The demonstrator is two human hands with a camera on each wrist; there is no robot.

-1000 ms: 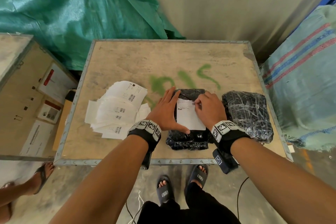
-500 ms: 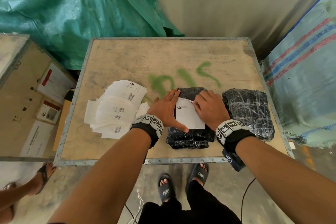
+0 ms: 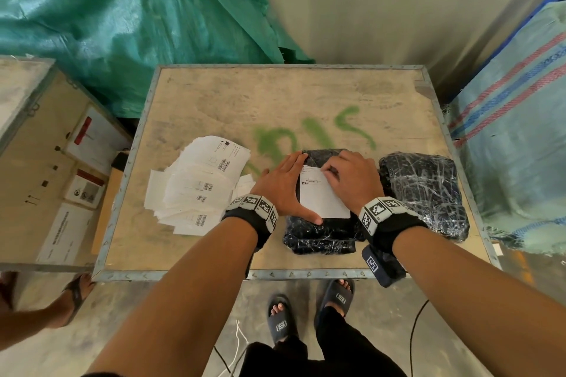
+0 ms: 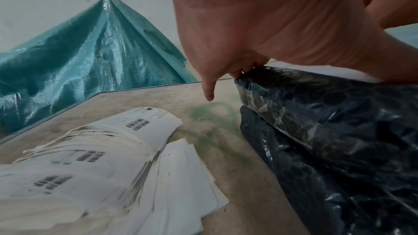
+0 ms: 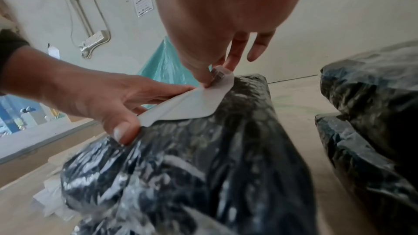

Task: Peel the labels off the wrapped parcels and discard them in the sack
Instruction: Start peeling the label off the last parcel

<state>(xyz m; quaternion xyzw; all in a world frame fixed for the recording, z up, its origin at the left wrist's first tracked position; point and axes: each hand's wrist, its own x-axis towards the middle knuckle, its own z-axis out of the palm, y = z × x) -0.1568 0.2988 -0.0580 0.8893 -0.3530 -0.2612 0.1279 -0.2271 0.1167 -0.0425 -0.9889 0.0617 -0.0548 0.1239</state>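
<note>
I stand at the table with a black wrapped parcel in front of me, a little to the 3 o'clock side of the middle. Its white label lies on the top face. My left hand lies flat with straight fingers on the parcel, along the 9 o'clock edge of the label, and my thumb presses the near corner; I think this holds the soft wrapping still, so that it does not rise with the sticker. My right hand works at the far corner, toward 12 o'clock. In the right wrist view its grip is closed to a small pinch: the thumb and a fingertip hold the lifted corner of the label, which curls up from the plastic, while the rest of the sheet is still stuck down. A second wrapped parcel waits just beside the first at 3 o'clock, with no label visible on its top. At 9 o'clock lies a loose pile of peeled labels, so these are not yet in the woven sack, which stands beyond the table edge at 3 o'clock. The peel has only begun.
</note>
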